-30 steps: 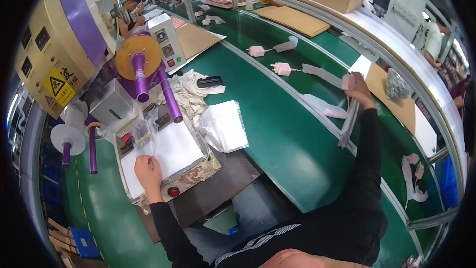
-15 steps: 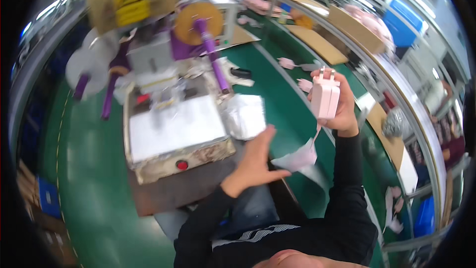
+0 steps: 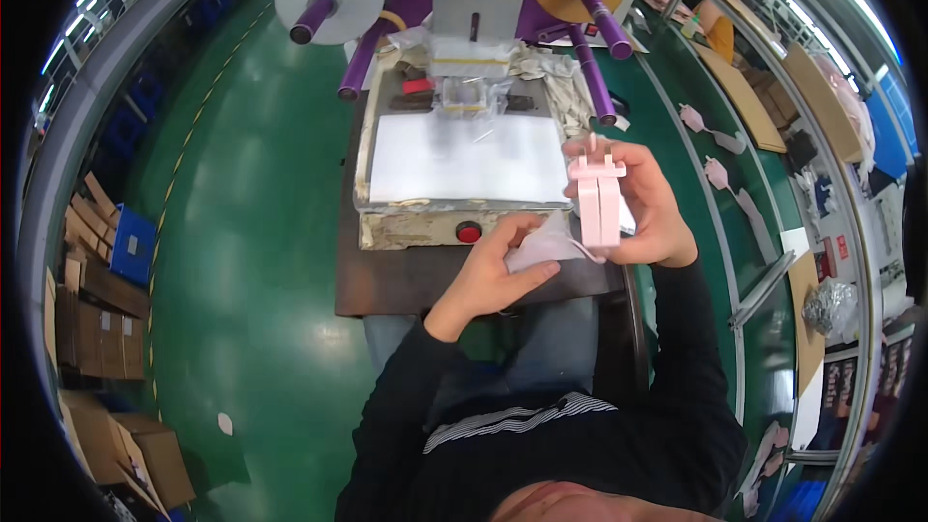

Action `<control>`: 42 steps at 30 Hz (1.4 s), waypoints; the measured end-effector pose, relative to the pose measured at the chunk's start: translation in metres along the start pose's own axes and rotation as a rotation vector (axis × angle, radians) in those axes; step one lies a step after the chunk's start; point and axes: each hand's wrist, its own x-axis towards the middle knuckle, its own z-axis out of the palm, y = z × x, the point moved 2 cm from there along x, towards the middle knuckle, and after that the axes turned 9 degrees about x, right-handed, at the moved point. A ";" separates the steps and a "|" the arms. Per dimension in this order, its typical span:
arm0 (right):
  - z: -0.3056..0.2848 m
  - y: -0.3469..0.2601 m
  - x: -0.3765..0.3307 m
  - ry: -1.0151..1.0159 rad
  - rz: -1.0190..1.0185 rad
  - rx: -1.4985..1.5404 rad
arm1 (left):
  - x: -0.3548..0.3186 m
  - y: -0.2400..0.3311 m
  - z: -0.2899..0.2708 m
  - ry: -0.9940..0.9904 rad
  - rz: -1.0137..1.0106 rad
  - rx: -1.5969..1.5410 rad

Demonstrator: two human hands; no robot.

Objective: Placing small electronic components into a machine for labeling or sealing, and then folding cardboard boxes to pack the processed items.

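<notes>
My right hand (image 3: 653,205) is closed around a pale pink plug adapter (image 3: 598,211), its metal prongs pointing up. A thin pink cord runs from the adapter's lower end to a whitish translucent wrapped bundle (image 3: 545,247). The fingers and thumb of my left hand (image 3: 488,275) close on that bundle, just left of the adapter. Both hands are in front of the press machine's base (image 3: 406,229), near its right corner. A white sheet (image 3: 464,159) covers the base's top. What the wrapping contains cannot be made out.
A red button (image 3: 468,232) is on the base's front. Purple rollers (image 3: 592,72) jut toward me above it. To the right, a green conveyor belt (image 3: 710,217) carries more pink adapters (image 3: 716,173). Cardboard boxes (image 3: 101,333) and a blue bin (image 3: 131,245) stand far left.
My view has swung right, bringing the machine to the middle. The adapter has come from over the belt to the machine's front. My left hand, open before, now grips the wrapped bundle.
</notes>
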 end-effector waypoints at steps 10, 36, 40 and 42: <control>0.009 0.018 -0.009 -0.366 0.017 -0.164 | 0.012 -0.029 0.040 -0.170 0.077 -0.603; 0.010 0.000 -0.044 0.184 -0.396 -0.370 | 0.044 0.040 0.043 0.141 0.454 0.295; 0.016 0.000 -0.043 0.222 -0.383 -0.409 | 0.042 0.045 0.044 0.169 0.422 0.292; 0.016 0.001 -0.045 0.250 -0.365 -0.412 | 0.046 0.045 0.045 0.172 0.401 0.303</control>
